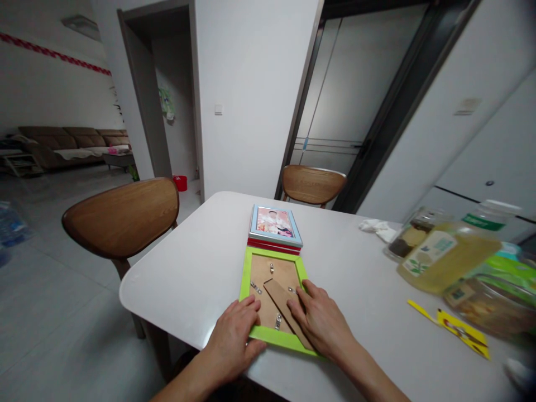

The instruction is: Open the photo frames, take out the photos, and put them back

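Green frame: it lay back side up at the lower centre of the picture, its green frame (245,279) around a brown backing board (260,268), on the white table (188,251).
Left hand: the left hand (234,330) rested at the frame's lower-left corner, fingers over the rim, thumb by the near edge; whether it gripped or only steadied could not be told.
Right hand: the right hand (320,318) lay across the right rim, fingertips touching the slanting stand leg (279,294); a firm grasp could not be confirmed.
Metal clips: four showed, the top clip (272,268) the plainest; fingertips near them could have been nicked if they slipped.
Stand leg: sideways pressure from the right hand might have strained its joint.
Stacked frames: a blue frame (296,229) topped red-edged frames (272,247) just above; a forward shove could have knocked them askew.
Table edge: it ran close below; a careless pull towards the bottom of the picture could have tipped the frame off.
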`<action>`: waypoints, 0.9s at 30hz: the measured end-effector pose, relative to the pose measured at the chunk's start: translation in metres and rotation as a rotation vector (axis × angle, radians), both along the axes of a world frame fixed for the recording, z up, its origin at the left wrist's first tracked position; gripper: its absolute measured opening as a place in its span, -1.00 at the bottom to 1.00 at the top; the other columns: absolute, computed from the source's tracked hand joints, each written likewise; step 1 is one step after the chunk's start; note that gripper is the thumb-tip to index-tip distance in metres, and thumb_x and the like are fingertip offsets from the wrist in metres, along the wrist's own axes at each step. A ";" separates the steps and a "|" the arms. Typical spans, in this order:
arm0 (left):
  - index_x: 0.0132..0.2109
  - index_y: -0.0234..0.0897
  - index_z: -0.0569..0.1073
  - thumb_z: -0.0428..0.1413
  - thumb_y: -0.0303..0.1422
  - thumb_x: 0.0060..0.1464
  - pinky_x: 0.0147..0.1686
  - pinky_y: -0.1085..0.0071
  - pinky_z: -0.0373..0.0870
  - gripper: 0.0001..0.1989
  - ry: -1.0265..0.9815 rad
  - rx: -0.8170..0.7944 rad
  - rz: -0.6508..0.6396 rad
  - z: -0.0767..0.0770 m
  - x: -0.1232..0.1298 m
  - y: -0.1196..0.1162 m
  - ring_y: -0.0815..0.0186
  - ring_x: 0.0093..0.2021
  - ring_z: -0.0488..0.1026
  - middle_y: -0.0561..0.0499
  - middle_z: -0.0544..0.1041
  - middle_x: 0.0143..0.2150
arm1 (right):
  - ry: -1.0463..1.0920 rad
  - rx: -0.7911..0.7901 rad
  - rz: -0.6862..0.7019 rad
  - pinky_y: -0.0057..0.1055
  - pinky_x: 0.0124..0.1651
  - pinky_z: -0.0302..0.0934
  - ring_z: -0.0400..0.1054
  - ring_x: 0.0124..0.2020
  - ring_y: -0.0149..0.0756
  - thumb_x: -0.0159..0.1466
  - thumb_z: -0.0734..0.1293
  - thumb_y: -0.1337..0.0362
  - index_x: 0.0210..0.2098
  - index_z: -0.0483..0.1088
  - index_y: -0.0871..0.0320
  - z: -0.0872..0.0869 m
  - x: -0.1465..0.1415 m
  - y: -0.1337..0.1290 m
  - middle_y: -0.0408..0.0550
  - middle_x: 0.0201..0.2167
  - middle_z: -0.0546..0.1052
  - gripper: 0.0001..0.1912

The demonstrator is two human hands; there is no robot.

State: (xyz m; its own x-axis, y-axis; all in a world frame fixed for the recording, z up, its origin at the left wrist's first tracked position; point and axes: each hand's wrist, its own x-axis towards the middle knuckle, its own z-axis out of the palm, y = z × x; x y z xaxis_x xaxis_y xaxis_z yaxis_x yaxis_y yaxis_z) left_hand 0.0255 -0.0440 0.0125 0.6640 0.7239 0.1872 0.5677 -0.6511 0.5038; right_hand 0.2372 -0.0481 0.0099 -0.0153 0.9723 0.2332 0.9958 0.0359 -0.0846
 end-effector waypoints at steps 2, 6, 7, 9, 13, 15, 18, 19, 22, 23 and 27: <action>-0.22 -0.28 0.32 0.06 -0.31 -0.05 0.09 0.22 0.00 -0.78 -0.005 -0.001 0.001 0.001 0.000 0.000 0.20 0.13 0.07 -0.10 0.27 0.08 | -0.009 -0.019 0.001 -0.24 -0.17 0.09 0.22 -0.16 -0.13 0.18 0.03 0.06 -0.18 0.33 0.25 0.001 0.000 -0.001 0.18 -0.08 0.30 -0.54; -0.25 -0.27 0.33 0.08 -0.34 -0.08 0.09 0.27 0.00 -0.80 -0.028 0.007 -0.004 0.001 0.000 -0.001 0.23 0.13 0.08 -0.08 0.28 0.07 | -0.005 0.021 -0.018 -0.16 -0.12 0.05 0.16 -0.08 -0.06 0.17 0.06 0.07 -0.17 0.32 0.25 0.004 -0.008 -0.001 0.19 -0.07 0.30 -0.56; -0.25 -0.27 0.33 0.09 -0.35 -0.10 0.10 0.28 -0.01 -0.80 -0.032 0.009 -0.005 0.000 -0.001 -0.001 0.24 0.13 0.08 -0.07 0.28 0.07 | 0.006 0.036 -0.002 -0.16 -0.11 0.04 0.14 -0.06 -0.07 0.17 0.06 0.09 -0.16 0.31 0.23 0.006 -0.013 0.000 0.17 -0.06 0.30 -0.58; -0.23 -0.28 0.33 0.10 -0.39 -0.12 0.10 0.30 -0.01 -0.77 -0.037 0.013 -0.006 -0.002 0.000 -0.001 0.24 0.13 0.08 -0.07 0.27 0.07 | 0.039 0.041 0.082 -0.20 -0.09 0.02 0.13 -0.05 -0.13 0.19 0.05 0.17 -0.14 0.30 0.20 0.009 -0.026 0.003 0.12 -0.06 0.30 -0.64; -0.18 -0.29 0.32 0.10 -0.37 -0.13 0.10 0.26 0.00 -0.71 -0.038 0.006 -0.007 -0.005 0.000 0.001 0.22 0.12 0.09 -0.09 0.27 0.07 | 0.070 0.013 0.261 -0.29 -0.11 0.02 0.13 -0.10 -0.22 0.19 0.06 0.28 -0.14 0.28 0.12 0.013 -0.051 0.016 0.04 -0.10 0.30 -0.70; -0.18 -0.29 0.32 0.09 -0.35 -0.12 0.10 0.25 -0.01 -0.72 -0.040 0.001 -0.009 -0.005 0.000 0.001 0.21 0.12 0.09 -0.10 0.26 0.08 | 0.064 -0.012 0.301 -0.32 -0.16 0.03 0.13 -0.14 -0.25 0.18 0.07 0.31 -0.20 0.30 0.10 0.013 -0.057 0.022 -0.01 -0.17 0.32 -0.74; -0.18 -0.29 0.32 0.09 -0.35 -0.11 0.10 0.26 -0.02 -0.72 -0.039 -0.006 -0.014 -0.005 0.000 0.001 0.21 0.13 0.08 -0.09 0.26 0.08 | 0.059 -0.049 0.353 -0.34 -0.18 0.02 0.13 -0.17 -0.27 0.17 0.09 0.34 -0.22 0.29 0.09 0.014 -0.058 0.025 -0.05 -0.21 0.32 -0.76; -0.19 -0.29 0.32 0.09 -0.35 -0.11 0.10 0.26 -0.02 -0.72 -0.038 -0.008 -0.015 -0.005 0.000 0.001 0.22 0.13 0.08 -0.09 0.26 0.08 | 0.058 -0.052 0.366 -0.34 -0.18 0.02 0.12 -0.16 -0.27 0.16 0.10 0.35 -0.20 0.28 0.08 0.014 -0.058 0.025 -0.05 -0.20 0.32 -0.76; -0.21 -0.28 0.32 0.10 -0.36 -0.12 0.11 0.28 -0.02 -0.74 -0.040 -0.016 -0.005 -0.004 -0.001 0.000 0.23 0.13 0.07 -0.08 0.26 0.08 | 0.074 -0.040 0.383 -0.32 -0.16 0.03 0.12 -0.14 -0.25 0.17 0.10 0.34 -0.16 0.28 0.07 0.011 -0.054 0.024 -0.04 -0.18 0.33 -0.73; -0.22 -0.28 0.32 0.10 -0.37 -0.12 0.11 0.29 -0.02 -0.75 -0.040 -0.019 -0.002 -0.004 -0.001 0.000 0.23 0.13 0.07 -0.08 0.26 0.08 | 0.092 -0.030 0.387 -0.32 -0.16 0.04 0.13 -0.14 -0.26 0.17 0.10 0.34 -0.16 0.28 0.07 0.009 -0.052 0.024 -0.04 -0.17 0.34 -0.73; -0.21 -0.27 0.32 0.08 -0.37 -0.11 0.11 0.27 -0.03 -0.76 -0.032 -0.028 -0.010 -0.003 -0.002 0.000 0.23 0.14 0.06 -0.07 0.26 0.09 | 0.225 0.062 0.288 -0.36 -0.09 0.06 0.18 -0.12 -0.30 0.17 0.09 0.35 -0.12 0.30 0.15 0.001 -0.032 0.040 -0.01 -0.14 0.36 -0.69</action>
State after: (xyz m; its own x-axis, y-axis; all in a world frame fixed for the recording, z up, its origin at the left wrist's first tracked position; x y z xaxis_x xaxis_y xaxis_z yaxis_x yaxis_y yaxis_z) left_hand 0.0239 -0.0440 0.0099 0.6650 0.7227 0.1882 0.5448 -0.6418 0.5398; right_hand 0.2054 -0.0079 0.0110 -0.2280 0.9194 0.3204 0.9006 0.3242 -0.2894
